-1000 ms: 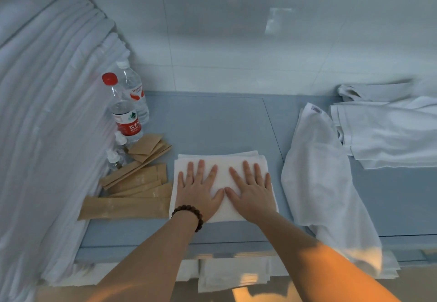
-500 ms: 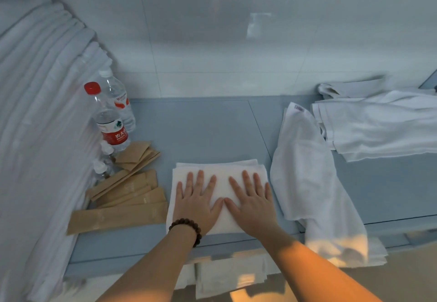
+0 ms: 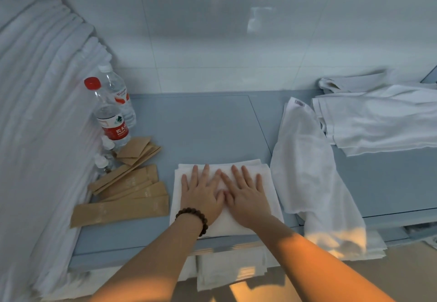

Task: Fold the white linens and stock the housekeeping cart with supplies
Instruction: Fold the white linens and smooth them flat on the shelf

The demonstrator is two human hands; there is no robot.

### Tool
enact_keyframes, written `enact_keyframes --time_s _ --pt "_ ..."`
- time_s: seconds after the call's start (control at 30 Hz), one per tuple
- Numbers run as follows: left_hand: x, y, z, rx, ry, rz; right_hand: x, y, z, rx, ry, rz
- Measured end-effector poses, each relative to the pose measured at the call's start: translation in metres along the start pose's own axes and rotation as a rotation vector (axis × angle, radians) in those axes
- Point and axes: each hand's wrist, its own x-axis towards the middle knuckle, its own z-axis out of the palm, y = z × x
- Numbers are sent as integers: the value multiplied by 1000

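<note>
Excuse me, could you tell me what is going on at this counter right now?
A person presses the left hand and right hand flat on a folded towel at the front of the blue counter, apparently smoothing it. A loose towel lies just to its right, hanging over the edge, with more white linens beyond it. Brown paper packets and water bottles sit on the left, beside a tall stack of linens.

Your grey-blue top (image 3: 201, 131) carries: folded towel (image 3: 272, 197) front centre; brown paper packets (image 3: 123, 212), water bottles (image 3: 111, 117) left; loose towel (image 3: 305, 167) draped over front edge; folded linens (image 3: 378, 122) far right.
</note>
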Motion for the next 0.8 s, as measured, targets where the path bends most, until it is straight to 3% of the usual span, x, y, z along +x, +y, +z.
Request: enact_keyframes --time_s 0.4,0.8 --pt "-13 -43 19 -78 -53 -49 -11 36 -8 4 -36 82" --pt "-26 -21 -1 -110 -41 -80 -29 42 -20 116 -12 46"
